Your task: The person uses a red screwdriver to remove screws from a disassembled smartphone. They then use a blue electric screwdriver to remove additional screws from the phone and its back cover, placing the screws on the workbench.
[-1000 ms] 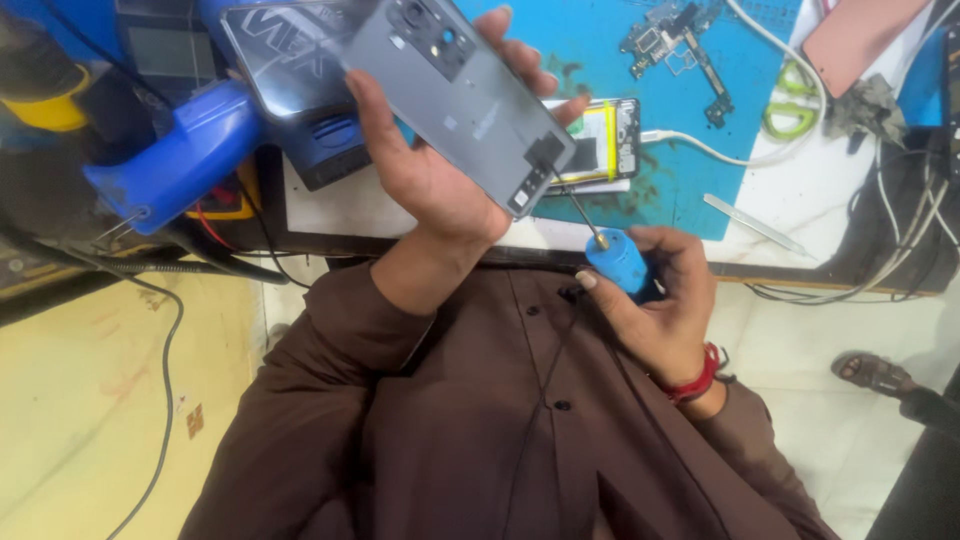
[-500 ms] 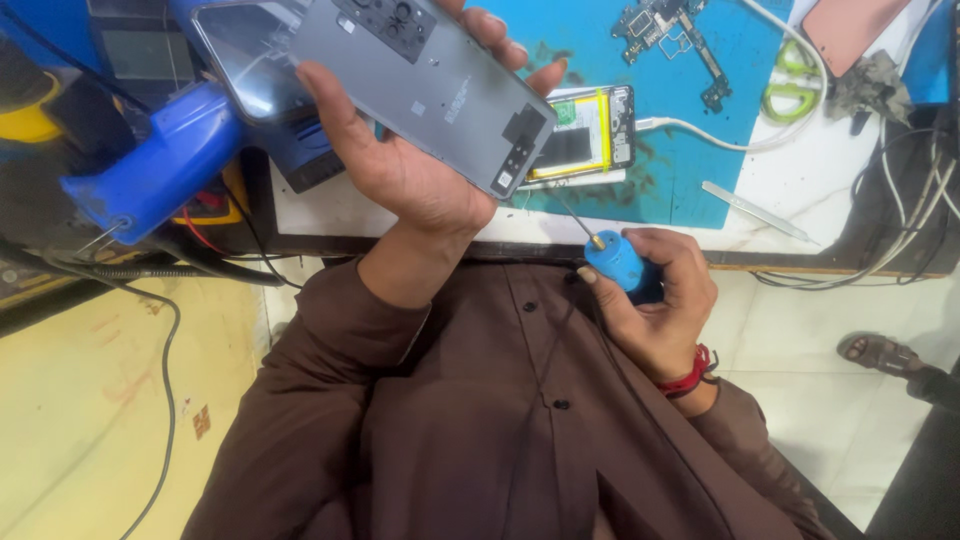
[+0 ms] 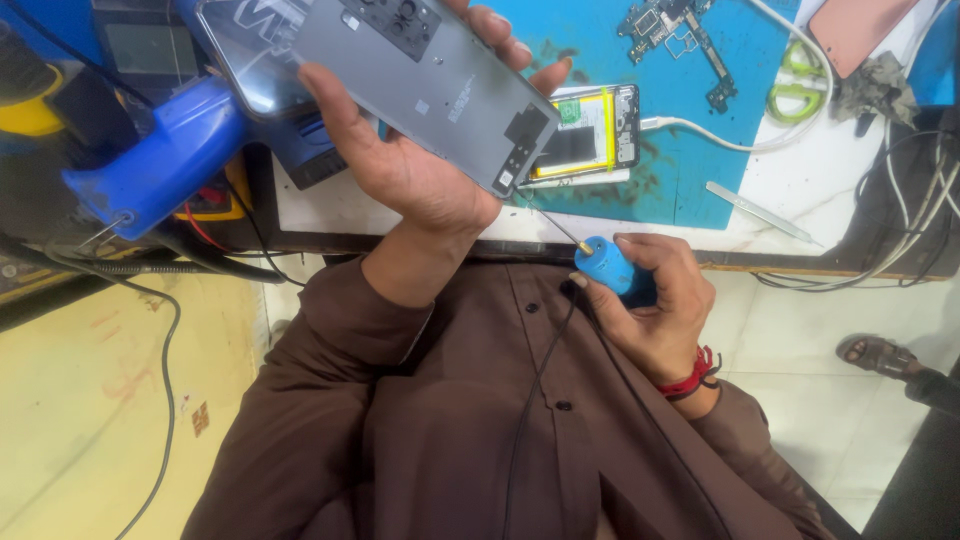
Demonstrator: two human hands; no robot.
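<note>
My left hand grips a grey phone back cover, held up and tilted above the near edge of the workbench, inner side toward me. My right hand is closed around a blue-handled screwdriver just below the bench edge. Its thin metal tip points up and left toward the lower corner of the cover. An opened phone with a yellow-edged battery lies on the blue mat behind the cover.
A blue hot-air tool sits at the left with cables trailing down. On the bench are a circuit board, green scissors, a metal pry tool and a pink phone. Someone's sandalled foot is at the right.
My left hand has swung the grey cover up and to the left, away from the screwdriver tip. My right hand with the screwdriver has stayed almost still.
</note>
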